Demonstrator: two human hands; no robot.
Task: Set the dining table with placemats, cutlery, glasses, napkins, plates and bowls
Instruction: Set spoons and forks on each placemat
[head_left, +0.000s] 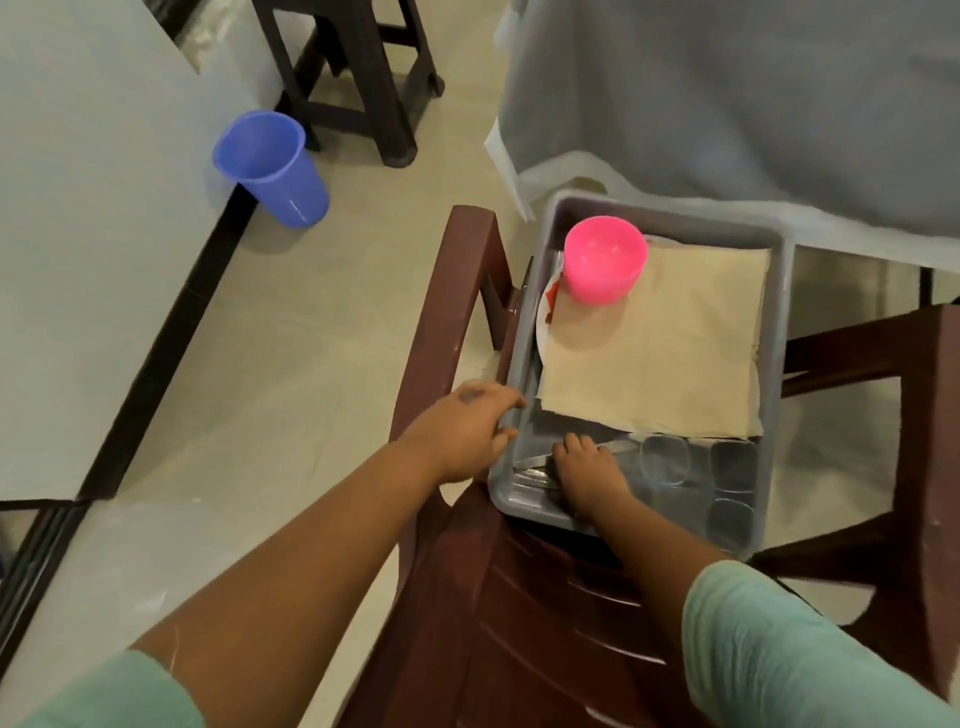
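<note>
A grey plastic tray (779, 312) sits on the seat of a dark red chair (457, 322). In it lie beige placemats (660, 343), a pink bowl (605, 258) standing on them, a white plate (543, 325) showing at their left edge, clear glasses (667, 460) and metal cutlery (535, 467) at the near end. My left hand (462, 431) grips the tray's left rim. Inside the near end, my right hand (587, 470) rests on the cutlery with curled fingers; whether it holds any is hidden.
A table with a pale grey cloth (753, 93) stands just behind the tray. A blue plastic bin (270, 166) is on the floor by the left wall. A dark stool (353, 67) stands at the top.
</note>
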